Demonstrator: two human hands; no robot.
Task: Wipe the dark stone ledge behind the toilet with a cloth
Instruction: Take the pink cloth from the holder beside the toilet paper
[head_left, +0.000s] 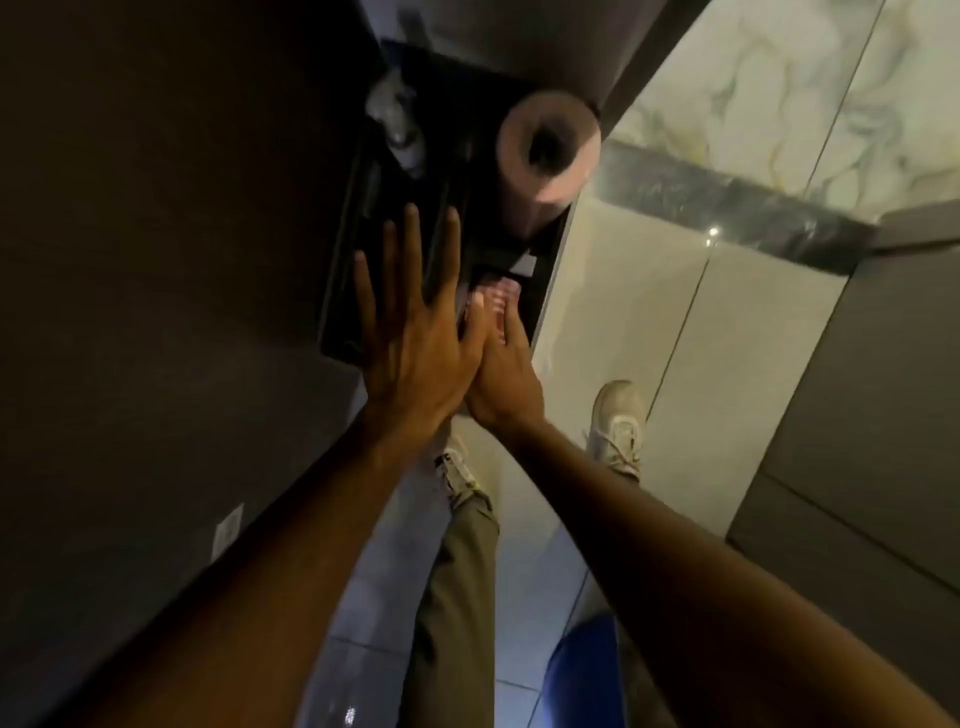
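My left hand (410, 332) lies flat with its fingers spread on the edge of a dark open compartment (343, 291), holding nothing. My right hand (506, 369) reaches into the compartment just to its right. Its fingertips and thumb close on a pink striped cloth (496, 299) that lies folded inside. Part of my right hand's fingers is hidden behind my left hand. A broad dark surface (156, 234) fills the left side of the view. I cannot tell whether it is the stone ledge.
A pink toilet-paper roll (545, 150) sits at the far end of the compartment, with crumpled clear plastic (395, 114) to its left. My shoes (618, 421) stand on pale floor tiles; a dark marble strip (727, 202) crosses them. A blue object (582, 670) is below right.
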